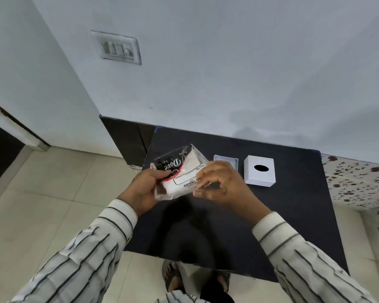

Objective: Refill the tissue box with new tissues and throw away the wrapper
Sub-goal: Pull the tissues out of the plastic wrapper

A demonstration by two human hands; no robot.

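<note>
I hold a pack of white tissues [179,171] in a clear plastic wrapper with a black printed end, above the black table [293,215]. My left hand [147,189] grips the pack's left end from below. My right hand [221,182] pinches the wrapper at the pack's right edge with thumb and fingers. On the table to the right stands the white tissue box cover [259,170] with an oval black slot on top. Its open white base [227,160] sits just left of it, partly hidden behind my right hand.
The table stands against a pale wall with a switch plate [118,48]. A dark cabinet [127,138] is at the table's far left corner. Beige floor tiles lie to the left, a speckled surface [359,182] to the right. My sandalled feet [195,278] show below the table's near edge.
</note>
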